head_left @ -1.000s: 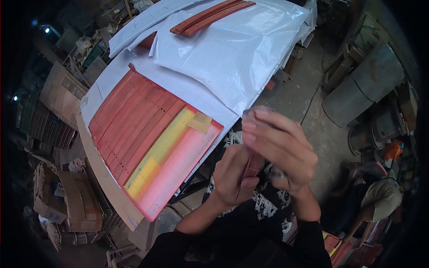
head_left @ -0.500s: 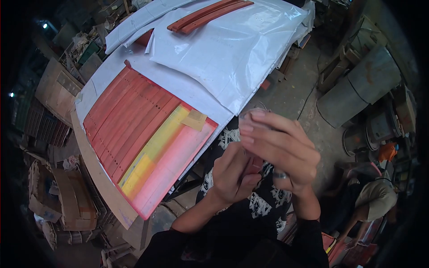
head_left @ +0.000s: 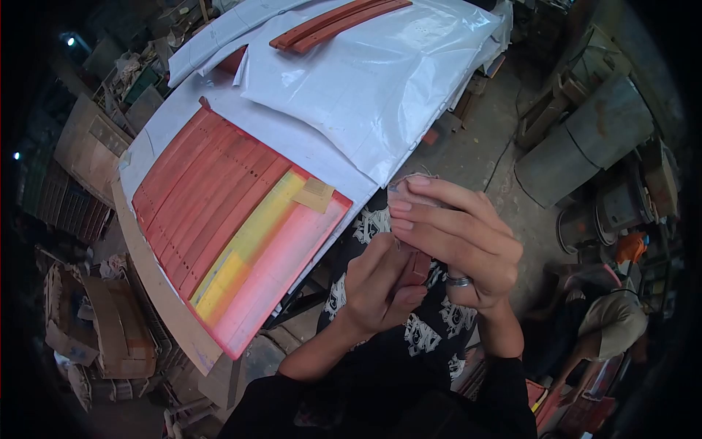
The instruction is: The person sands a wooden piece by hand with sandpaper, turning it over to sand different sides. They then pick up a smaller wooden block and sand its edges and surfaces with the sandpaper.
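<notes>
My left hand point(head_left: 379, 284) is closed around a reddish-brown block point(head_left: 417, 269), whose end shows between thumb and fingers. My right hand point(head_left: 464, 241), with a ring on one finger, pinches a thin, frayed pinkish-grey cloth or sheet point(head_left: 402, 193) just above the left hand; the two hands meet. Left of them, red slats point(head_left: 212, 190) lie side by side on a panel with yellow and pink bands point(head_left: 281, 271). A small tan piece of sandpaper or card point(head_left: 314, 194) rests on that panel's upper right part.
White plastic sheeting point(head_left: 365, 80) covers the table beyond, with curved red strips point(head_left: 340, 25) on top. Cardboard boxes point(head_left: 121, 329) stand at left. A large grey cylinder point(head_left: 585, 143) is at right. Another person point(head_left: 610, 325) bends over red pieces at lower right.
Both hands keep nearly the same pose and hold. The right hand's fingers, blurred before, now look sharper. The whole view has shifted slightly.
</notes>
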The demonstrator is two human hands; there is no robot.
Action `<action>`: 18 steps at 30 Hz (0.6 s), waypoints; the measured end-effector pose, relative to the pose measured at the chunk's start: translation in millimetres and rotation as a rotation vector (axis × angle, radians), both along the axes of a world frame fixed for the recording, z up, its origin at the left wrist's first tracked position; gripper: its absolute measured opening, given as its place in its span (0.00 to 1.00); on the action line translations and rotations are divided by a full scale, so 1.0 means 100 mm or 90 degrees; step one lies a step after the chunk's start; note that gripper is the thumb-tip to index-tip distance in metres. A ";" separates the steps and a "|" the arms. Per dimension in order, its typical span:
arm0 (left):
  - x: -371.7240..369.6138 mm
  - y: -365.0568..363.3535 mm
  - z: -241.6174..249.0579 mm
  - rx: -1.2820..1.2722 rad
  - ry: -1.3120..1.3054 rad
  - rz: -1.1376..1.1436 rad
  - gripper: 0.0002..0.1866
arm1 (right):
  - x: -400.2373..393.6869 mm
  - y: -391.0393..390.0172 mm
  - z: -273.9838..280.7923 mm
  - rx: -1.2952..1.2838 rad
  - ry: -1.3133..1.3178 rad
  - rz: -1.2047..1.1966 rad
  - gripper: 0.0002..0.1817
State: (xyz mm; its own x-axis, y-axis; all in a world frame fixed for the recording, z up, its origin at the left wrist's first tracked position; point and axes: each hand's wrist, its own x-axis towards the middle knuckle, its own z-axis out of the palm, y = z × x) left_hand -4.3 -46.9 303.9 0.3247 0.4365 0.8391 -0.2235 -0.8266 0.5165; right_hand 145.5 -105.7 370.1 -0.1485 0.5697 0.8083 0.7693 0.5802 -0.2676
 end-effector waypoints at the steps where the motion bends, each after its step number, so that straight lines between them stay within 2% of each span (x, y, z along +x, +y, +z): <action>1: 0.02 0.02 0.00 0.006 -0.009 -0.001 0.27 | 0.00 -0.01 0.02 0.000 -0.003 -0.003 0.22; 5: -0.01 0.02 -0.07 0.016 -0.012 0.001 0.30 | -0.06 -0.05 0.04 -0.010 0.025 0.013 0.22; 7: -0.07 0.00 -0.02 -0.049 0.028 -0.032 0.32 | 0.11 0.13 -0.12 0.021 0.028 -0.032 0.23; 10: -0.07 0.03 -0.05 -0.034 -0.020 -0.013 0.34 | 0.10 0.16 -0.18 0.084 0.106 -0.022 0.23; 14: -0.14 0.04 -0.01 -0.011 0.000 0.007 0.33 | -0.13 -0.03 -0.08 0.047 0.075 0.015 0.25; 18: -0.08 0.04 -0.08 -0.015 -0.044 -0.012 0.32 | -0.06 0.10 -0.10 0.047 0.016 -0.063 0.24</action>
